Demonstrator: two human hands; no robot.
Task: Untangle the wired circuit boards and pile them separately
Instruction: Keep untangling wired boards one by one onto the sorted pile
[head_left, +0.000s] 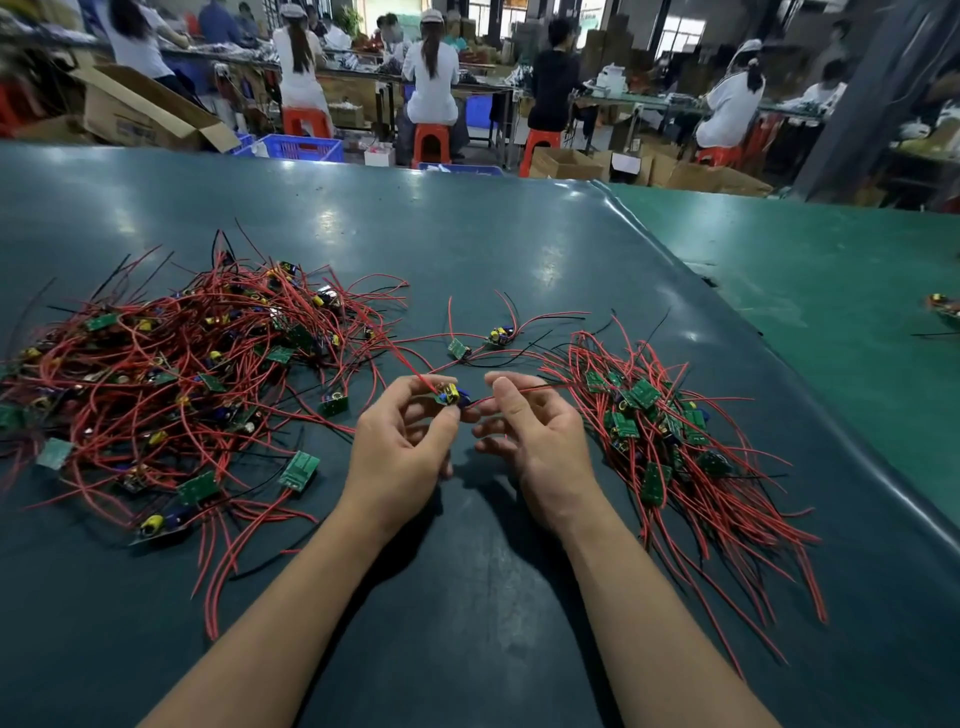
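Two bare forearms reach in from the bottom edge over the dark green desk (493, 249). The left hand (400, 447) grips a small circuit board (451, 396) at its fingertips, its fingers curled round the board's edge, the yellow and blue parts facing up. The right hand (535, 431) sits just beside it, thumb and forefinger pinching a red wire (524, 389) that runs from the held board off toward the right; its other fingers are loosely curled below.

Left of the hands sprawls the tangled heap (171, 364) of green boards knotted in red and black leads. Right of the hands lies the sorted pile (660, 431), its boards bunched together and its wires trailing toward the near edge. Two loose boards (480, 343) lie between the heaps, just beyond the hands.

Farther back, people sit on orange stools (431, 143) at long workbenches, with cardboard boxes and a blue crate (304, 148) on the floor.
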